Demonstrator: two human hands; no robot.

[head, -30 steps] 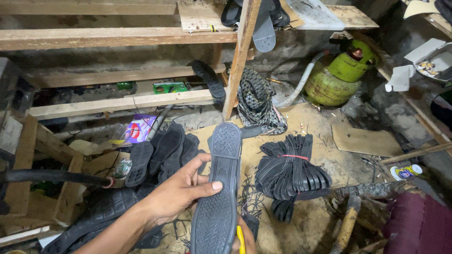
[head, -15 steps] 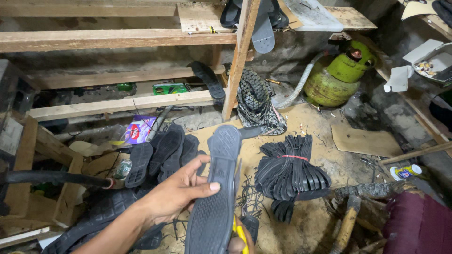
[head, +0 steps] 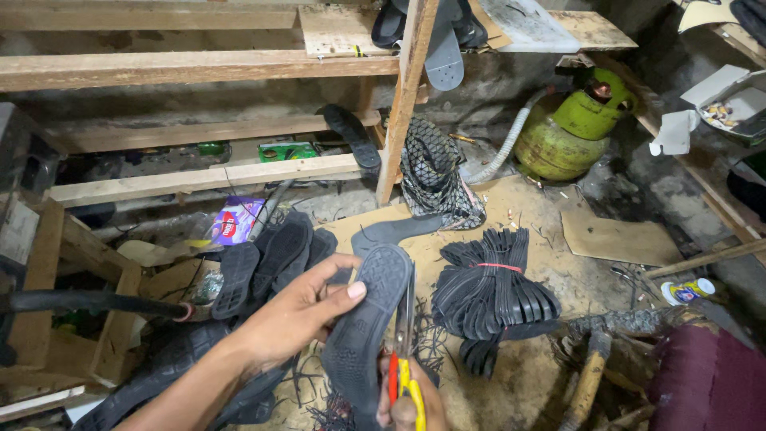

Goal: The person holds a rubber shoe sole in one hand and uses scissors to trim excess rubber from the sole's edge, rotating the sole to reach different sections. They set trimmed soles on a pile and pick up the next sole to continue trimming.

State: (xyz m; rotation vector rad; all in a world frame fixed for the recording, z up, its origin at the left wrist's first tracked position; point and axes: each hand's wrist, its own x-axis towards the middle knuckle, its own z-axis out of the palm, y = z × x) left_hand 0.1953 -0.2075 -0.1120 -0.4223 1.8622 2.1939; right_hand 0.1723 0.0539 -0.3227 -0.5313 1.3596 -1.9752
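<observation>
The rubber sole (head: 363,335) is at the near centre, held up tilted with its toe pointing far and its treaded face toward the camera. The left hand (head: 299,315) grips it from the left, thumb pressed on the tread near the toe and the other fingers curled around the edge behind it. Just right of the sole, the right hand (head: 411,403) shows only partly at the near edge, its fingers closed on the red and yellow handles of a pair of scissors (head: 403,351), whose blades run along the sole's right edge. The sole looks light, thin and bendy rather than stiff, with a grippy tread, so it is unlikely to slip; held by one edge it would probably flop, and a grip near the middle or close to the blades would likely steady it best.

Black rubber trimmings litter the floor below. To the left lies a heap of dark soles (head: 271,255); to the right, a bundle of soles (head: 495,291) tied with a red band. Farther off stand wooden shelves (head: 199,68), a patterned cloth (head: 435,172) against a post, and a green gas cylinder (head: 570,128) at the far right.
</observation>
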